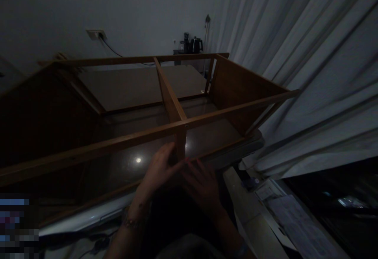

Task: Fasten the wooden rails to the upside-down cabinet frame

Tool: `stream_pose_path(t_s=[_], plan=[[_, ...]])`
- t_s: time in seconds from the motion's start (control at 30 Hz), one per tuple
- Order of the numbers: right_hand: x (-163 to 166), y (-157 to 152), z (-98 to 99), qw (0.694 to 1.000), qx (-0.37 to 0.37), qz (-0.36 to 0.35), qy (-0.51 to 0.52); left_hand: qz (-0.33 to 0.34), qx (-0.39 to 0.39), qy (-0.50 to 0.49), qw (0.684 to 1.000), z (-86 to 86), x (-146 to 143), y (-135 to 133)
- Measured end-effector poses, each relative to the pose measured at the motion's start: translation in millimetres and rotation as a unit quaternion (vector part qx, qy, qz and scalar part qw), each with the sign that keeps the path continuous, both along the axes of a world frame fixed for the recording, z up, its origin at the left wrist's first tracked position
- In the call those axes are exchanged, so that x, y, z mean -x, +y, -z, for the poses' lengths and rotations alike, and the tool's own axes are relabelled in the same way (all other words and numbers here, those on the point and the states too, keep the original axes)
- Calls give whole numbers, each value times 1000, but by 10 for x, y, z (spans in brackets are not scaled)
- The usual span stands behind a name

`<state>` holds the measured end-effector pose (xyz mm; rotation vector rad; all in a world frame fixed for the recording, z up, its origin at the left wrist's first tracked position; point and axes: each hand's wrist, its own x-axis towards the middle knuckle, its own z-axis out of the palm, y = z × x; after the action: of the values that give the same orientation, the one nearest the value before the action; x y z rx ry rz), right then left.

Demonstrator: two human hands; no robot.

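Note:
In the head view a wooden frame (147, 132), like an unfinished cabinet or shelf unit, stands before me. It has side panels, rails and a middle divider (180, 145). My left hand (159, 166) is at the lower front of this divider, fingers stretched toward its left side and thumb apart. Whether the fingertips touch the wood I cannot tell. Just right of the divider's foot, my right hand (203, 182) has its fingers spread and stretched forward, with nothing visible in them. The fingertips of both hands come close together. The light is dim.
A greyish glossy panel (124, 168) lies inside the frame. White curtains (295, 54) hang at the right. Papers (298, 219) lie on a surface at lower right. A dark kettle (195, 45) stands by the back wall, near a wall socket (96, 35) with a cord.

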<state>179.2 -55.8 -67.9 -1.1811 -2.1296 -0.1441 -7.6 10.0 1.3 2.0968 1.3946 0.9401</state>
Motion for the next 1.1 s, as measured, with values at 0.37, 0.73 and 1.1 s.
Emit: stream_pose_path(t_s=[0.37,0.73,1.1], plan=[[-5,22,-31,1000,-14,-2,17,-1,-22,11,1000,14,5,0],[43,-14,-125,998,-51,-1,24,-2,-15,3,1000,16,-2,1],[113,-65,-71,994,-34,44,94,-2,-20,11,1000,-15,-10,1]])
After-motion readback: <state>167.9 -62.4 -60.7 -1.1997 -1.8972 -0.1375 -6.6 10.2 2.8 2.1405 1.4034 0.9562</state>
